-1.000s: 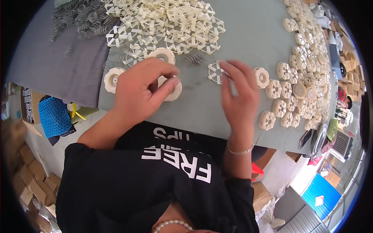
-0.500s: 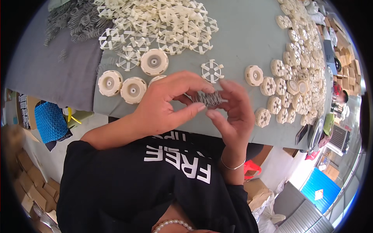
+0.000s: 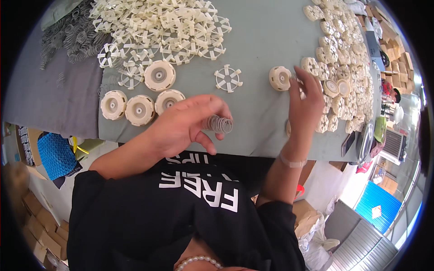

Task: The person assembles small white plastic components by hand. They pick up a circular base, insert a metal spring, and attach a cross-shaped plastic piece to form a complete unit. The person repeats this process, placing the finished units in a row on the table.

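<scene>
My left hand [image 3: 187, 122] is curled loosely around a grey wire coil spring [image 3: 219, 124], whose coils stick out past the fingers. My right hand [image 3: 306, 97] is stretched out to the right, its fingers apart, with the fingertips at the right edge of a round cream plastic cap [image 3: 279, 78]. Whether they touch the cap I cannot tell. Between the hands and farther back, a single cream spoked ring [image 3: 228, 78] lies flat on the table. Beside my left hand are several round cream caps [image 3: 140, 110] with hollow centres, one partly covered by that hand.
A heap of cream spoked rings [image 3: 167, 27] covers the far left of the grey-green table [image 3: 257, 40]. Left of it lies a tangle of grey springs [image 3: 72, 38]. Rows of cream assembled wheels [image 3: 341, 67] fill the right side, near a phone [image 3: 348, 143] at the edge.
My right hand has left the spring and moved right to the round cap. The spring stays in my left hand. The whole view has shifted slightly.
</scene>
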A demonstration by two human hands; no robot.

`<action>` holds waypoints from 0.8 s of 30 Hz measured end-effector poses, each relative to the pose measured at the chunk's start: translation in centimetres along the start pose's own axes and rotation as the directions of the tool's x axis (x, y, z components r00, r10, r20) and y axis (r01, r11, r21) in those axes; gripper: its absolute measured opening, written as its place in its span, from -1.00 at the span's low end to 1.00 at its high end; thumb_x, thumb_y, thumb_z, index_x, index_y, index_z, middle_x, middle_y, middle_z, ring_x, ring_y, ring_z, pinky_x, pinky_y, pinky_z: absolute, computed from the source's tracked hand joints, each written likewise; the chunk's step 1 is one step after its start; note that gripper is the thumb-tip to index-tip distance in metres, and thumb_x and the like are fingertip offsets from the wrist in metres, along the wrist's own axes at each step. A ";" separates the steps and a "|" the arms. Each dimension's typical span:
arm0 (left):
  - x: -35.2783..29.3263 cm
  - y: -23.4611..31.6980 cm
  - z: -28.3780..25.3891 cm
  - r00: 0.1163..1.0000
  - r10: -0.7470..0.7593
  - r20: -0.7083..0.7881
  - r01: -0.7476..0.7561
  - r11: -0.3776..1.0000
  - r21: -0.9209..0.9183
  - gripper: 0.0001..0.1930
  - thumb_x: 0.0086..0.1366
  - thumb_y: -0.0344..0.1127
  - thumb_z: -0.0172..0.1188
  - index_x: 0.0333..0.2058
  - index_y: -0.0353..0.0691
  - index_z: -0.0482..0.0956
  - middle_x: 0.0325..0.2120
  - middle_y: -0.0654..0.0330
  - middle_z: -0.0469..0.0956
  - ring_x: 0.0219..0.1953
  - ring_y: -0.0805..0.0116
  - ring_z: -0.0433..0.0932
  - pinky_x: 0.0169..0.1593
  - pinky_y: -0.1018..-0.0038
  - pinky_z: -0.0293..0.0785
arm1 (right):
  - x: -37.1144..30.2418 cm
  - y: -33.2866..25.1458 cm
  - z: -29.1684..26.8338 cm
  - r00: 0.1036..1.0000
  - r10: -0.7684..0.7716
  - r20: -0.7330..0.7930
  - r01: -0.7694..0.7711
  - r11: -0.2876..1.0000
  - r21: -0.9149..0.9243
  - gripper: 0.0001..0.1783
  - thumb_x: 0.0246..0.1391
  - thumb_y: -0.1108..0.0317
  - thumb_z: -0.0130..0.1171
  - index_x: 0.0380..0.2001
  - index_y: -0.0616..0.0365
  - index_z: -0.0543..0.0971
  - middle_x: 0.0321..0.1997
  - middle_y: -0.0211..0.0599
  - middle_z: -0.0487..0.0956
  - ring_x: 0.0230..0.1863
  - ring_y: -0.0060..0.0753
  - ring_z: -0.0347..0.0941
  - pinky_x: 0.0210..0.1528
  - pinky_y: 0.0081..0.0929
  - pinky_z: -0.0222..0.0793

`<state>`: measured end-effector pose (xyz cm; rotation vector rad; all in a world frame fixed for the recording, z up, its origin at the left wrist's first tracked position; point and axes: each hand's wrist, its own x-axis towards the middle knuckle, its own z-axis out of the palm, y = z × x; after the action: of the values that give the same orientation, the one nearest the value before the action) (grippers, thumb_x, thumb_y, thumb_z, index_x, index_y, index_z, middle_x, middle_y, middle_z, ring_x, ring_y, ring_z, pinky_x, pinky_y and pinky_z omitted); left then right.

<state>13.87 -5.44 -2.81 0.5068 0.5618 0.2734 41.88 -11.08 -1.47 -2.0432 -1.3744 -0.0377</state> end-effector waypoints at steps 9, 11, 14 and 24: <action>-0.7 -3.2 -1.5 0.994 0.102 0.046 -0.111 0.884 0.454 -0.84 0.31 -0.40 0.35 -0.19 -0.24 0.58 -0.27 0.28 0.55 -0.42 0.60 0.47 -0.43 0.58 0.51 | -6.5 -2.7 2.6 0.975 -0.036 0.218 -0.068 0.890 0.450 -0.65 0.10 0.57 0.37 0.00 0.20 0.70 -0.02 -0.25 0.70 -0.03 -0.28 0.66 -0.02 -0.33 0.56; -0.5 -4.1 -2.5 0.959 0.244 0.145 -0.282 0.764 0.580 -0.74 0.23 -0.42 0.38 -0.13 -0.28 0.57 -0.23 0.24 0.56 -0.44 0.56 0.46 -0.41 0.57 0.47 | -7.0 -2.6 2.3 0.983 -0.102 0.155 0.016 0.878 0.478 -0.60 0.05 0.60 0.42 0.00 0.21 0.70 -0.06 -0.28 0.71 -0.08 -0.34 0.66 -0.07 -0.37 0.57; -0.8 -3.1 -1.7 0.838 0.488 0.244 -0.405 0.257 0.877 -0.60 0.14 -0.42 0.43 -0.03 -0.27 0.58 -0.10 0.14 0.54 -0.43 0.50 0.47 -0.37 0.57 0.42 | -7.4 -3.0 1.5 0.981 -0.079 0.179 -0.026 0.853 0.522 -0.62 0.01 0.59 0.48 -0.05 0.22 0.70 -0.12 -0.31 0.71 -0.14 -0.39 0.66 -0.15 -0.43 0.57; 0.7 -4.4 -0.9 0.763 0.575 0.295 -0.405 0.070 0.912 -0.09 0.11 -0.34 0.53 0.43 -0.19 0.30 0.26 -0.05 0.43 0.05 -0.01 0.59 0.00 0.22 0.62 | -7.3 -5.3 1.7 0.872 -0.292 0.392 0.134 0.914 0.383 -0.64 -0.08 0.45 0.58 -0.18 0.16 0.67 -0.14 -0.34 0.66 -0.30 -0.38 0.63 -0.26 -0.41 0.59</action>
<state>14.44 -8.51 -6.12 1.9889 0.6419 0.6453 33.63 -14.89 -2.80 -1.6474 -1.7403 0.5697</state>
